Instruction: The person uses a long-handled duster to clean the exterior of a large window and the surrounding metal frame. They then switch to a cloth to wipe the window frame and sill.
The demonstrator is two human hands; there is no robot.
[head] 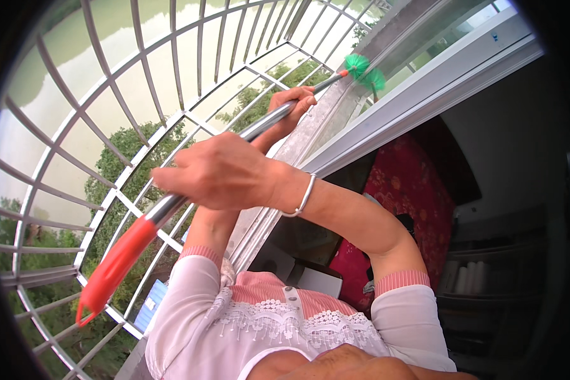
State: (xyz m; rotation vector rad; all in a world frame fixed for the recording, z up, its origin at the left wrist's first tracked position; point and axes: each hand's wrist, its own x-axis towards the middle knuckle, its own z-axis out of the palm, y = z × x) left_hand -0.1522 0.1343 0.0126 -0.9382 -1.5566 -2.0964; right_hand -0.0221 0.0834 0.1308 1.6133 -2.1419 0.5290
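A long-handled brush runs diagonally across the view, with a round green bristle head (356,65), a metal pole (270,121) and a red plastic handle (118,266) ending in a hanging loop. My right hand (218,171), below a silver bangle (308,194), grips the pole just above the red handle. Farther up, my left hand (290,110) wraps around the pole nearer the bristles. The bristle head is at the outer window ledge (344,92), beside the glass, where a green reflection (374,81) shows. Whether the bristles touch the ledge or glass, I cannot tell.
A white metal window cage (185,111) curves around the left, with trees (137,152) and water beyond its bars. The white window frame (408,99) slants across the right. Inside the dim room lies red floral bedding (403,190). Something blue (151,304) shows below the bars.
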